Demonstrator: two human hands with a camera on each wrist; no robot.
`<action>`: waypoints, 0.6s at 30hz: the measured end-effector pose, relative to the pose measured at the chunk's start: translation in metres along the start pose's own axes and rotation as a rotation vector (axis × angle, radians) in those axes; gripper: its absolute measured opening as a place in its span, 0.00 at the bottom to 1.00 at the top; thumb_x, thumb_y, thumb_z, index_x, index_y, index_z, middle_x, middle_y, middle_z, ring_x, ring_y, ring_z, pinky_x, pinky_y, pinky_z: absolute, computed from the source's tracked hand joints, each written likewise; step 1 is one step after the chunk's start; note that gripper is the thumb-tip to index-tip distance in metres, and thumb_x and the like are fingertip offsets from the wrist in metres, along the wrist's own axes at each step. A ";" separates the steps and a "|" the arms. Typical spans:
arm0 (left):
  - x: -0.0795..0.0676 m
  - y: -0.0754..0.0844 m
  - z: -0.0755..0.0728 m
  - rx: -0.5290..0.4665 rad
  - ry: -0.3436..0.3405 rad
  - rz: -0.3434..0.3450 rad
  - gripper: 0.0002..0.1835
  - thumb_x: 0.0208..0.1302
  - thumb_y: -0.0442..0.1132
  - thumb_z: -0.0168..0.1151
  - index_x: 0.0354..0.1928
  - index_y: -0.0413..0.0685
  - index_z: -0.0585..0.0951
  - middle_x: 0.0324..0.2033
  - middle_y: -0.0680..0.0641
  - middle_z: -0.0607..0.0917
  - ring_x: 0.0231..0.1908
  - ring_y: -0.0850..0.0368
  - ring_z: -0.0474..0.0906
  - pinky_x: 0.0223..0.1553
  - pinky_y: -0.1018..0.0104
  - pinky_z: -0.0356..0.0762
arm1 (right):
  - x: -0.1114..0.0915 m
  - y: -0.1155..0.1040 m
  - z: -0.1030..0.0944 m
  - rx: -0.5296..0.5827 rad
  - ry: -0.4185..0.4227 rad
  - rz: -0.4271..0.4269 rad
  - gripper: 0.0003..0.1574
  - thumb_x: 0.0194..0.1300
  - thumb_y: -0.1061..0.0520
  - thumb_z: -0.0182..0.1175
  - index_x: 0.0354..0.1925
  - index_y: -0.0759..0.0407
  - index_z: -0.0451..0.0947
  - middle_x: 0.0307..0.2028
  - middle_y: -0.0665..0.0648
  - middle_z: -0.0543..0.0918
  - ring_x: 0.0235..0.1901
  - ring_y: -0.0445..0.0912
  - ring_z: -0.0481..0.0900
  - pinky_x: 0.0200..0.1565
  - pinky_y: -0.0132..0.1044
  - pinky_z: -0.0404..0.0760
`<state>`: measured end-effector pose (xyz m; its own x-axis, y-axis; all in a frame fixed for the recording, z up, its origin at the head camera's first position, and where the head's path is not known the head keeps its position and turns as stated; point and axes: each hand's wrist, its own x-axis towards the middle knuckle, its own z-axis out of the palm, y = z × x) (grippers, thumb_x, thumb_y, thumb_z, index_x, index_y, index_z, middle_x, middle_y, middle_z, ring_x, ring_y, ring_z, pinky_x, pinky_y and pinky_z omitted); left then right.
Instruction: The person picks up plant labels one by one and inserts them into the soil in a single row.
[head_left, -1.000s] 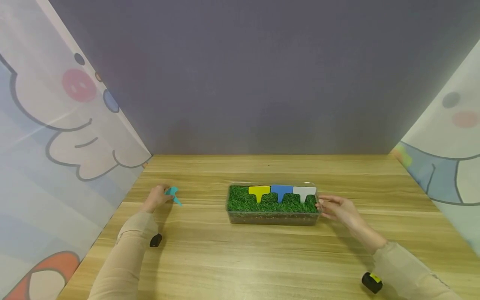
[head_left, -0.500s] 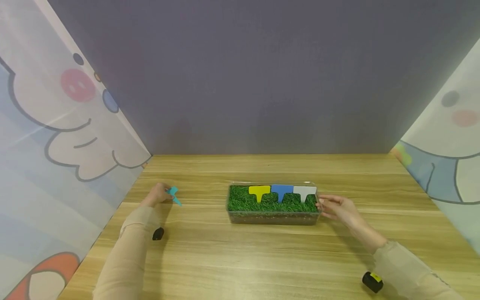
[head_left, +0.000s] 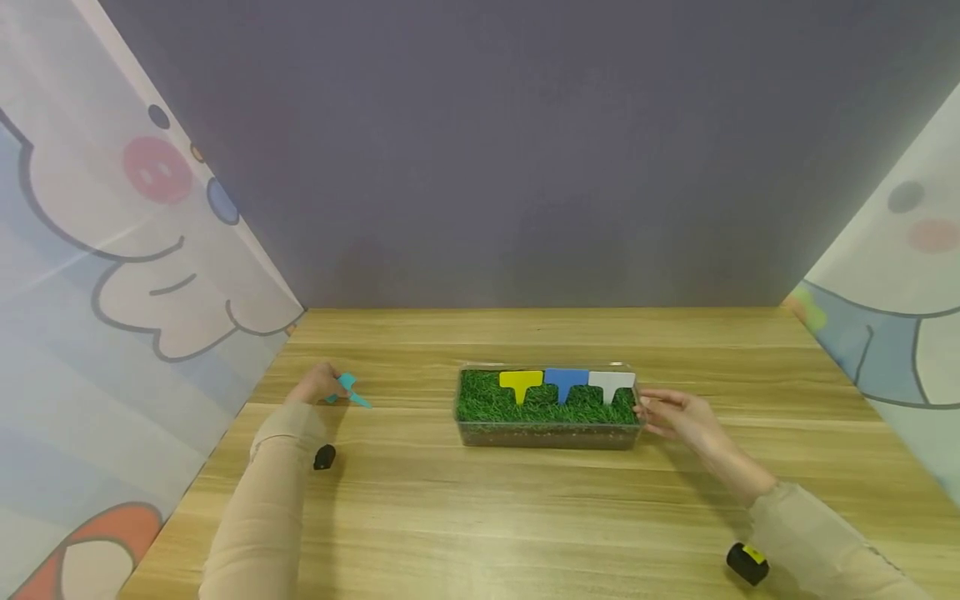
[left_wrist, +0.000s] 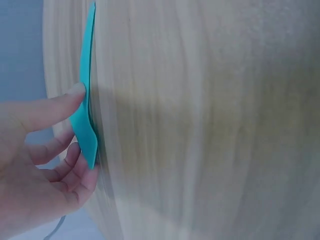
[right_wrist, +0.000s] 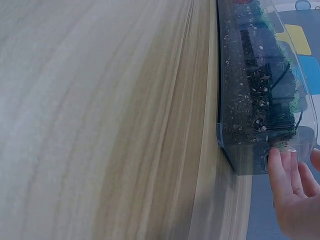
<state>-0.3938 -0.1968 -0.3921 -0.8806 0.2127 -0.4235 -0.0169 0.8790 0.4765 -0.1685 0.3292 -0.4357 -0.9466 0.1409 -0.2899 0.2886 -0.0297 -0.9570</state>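
Note:
My left hand holds a teal T-shaped plant label by its wide head, low at the left of the table. In the left wrist view the thumb lies on its near face and the other fingers are bent behind it. At the middle stands a clear plastic planter box with soil and green grass. Yellow, blue and white labels stand upright in a row in it. My right hand touches the box's right end with fairly straight fingers, thumb near the rim.
The wooden table ends at a grey panel at the back. Printed cartoon sheets flank it on the left and right. A small black device is seen by the right sleeve, another by the left.
My left hand has shifted slightly, and the teal label has turned so that its stem points more to the right. The right hand and planter box stay in place.

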 end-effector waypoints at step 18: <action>-0.009 -0.012 0.004 -0.125 0.075 0.057 0.21 0.53 0.29 0.60 0.44 0.22 0.64 0.39 0.29 0.71 0.35 0.46 0.72 0.37 0.59 0.75 | -0.002 -0.003 0.001 -0.010 -0.023 -0.009 0.53 0.44 0.37 0.65 0.58 0.68 0.61 0.41 0.52 0.80 0.39 0.38 0.79 0.43 0.35 0.76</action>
<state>-0.3836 -0.2076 -0.3970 -0.9144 0.2242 -0.3370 -0.0208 0.8054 0.5923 -0.1671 0.3282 -0.4322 -0.9522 0.1184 -0.2817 0.2815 -0.0191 -0.9594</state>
